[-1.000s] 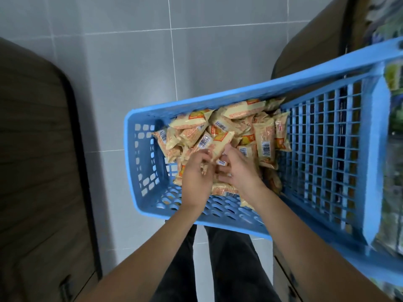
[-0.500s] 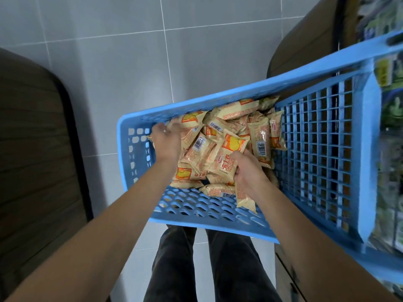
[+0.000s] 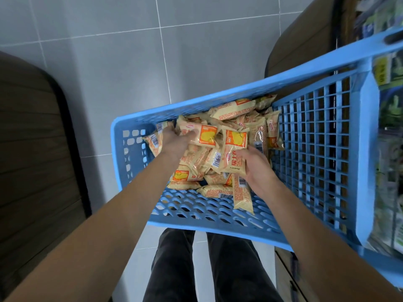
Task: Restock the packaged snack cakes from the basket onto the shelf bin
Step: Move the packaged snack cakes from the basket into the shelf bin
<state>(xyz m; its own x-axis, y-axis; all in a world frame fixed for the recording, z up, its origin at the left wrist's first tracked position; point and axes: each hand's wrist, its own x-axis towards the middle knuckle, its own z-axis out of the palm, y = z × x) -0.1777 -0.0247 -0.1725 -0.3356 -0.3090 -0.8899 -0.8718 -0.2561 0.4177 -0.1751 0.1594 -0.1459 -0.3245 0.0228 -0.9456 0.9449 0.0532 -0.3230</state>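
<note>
A blue plastic basket (image 3: 220,216) is in front of me, with a pile of yellow-and-orange packaged snack cakes (image 3: 231,112) heaped at its far end. My left hand (image 3: 176,142) reaches into the pile and grips a snack cake pack (image 3: 206,137) with a yellow picture on it. My right hand (image 3: 255,164) holds a bunch of packs (image 3: 234,153) from below, one hanging down over the basket floor. The shelf bin is not clearly in view.
Blurred store shelves with green packaging (image 3: 390,131) stand at the right behind the basket's tall grid side (image 3: 316,149). Dark wooden fixtures stand at the left (image 3: 32,160) and far right (image 3: 305,40). Grey floor tiles (image 3: 109,62) lie between; my legs are below the basket.
My left hand moved from the pile's left edge toward the middle and took hold of a pack. My right hand kept its bunch and shifted slightly right. The camera tilted.
</note>
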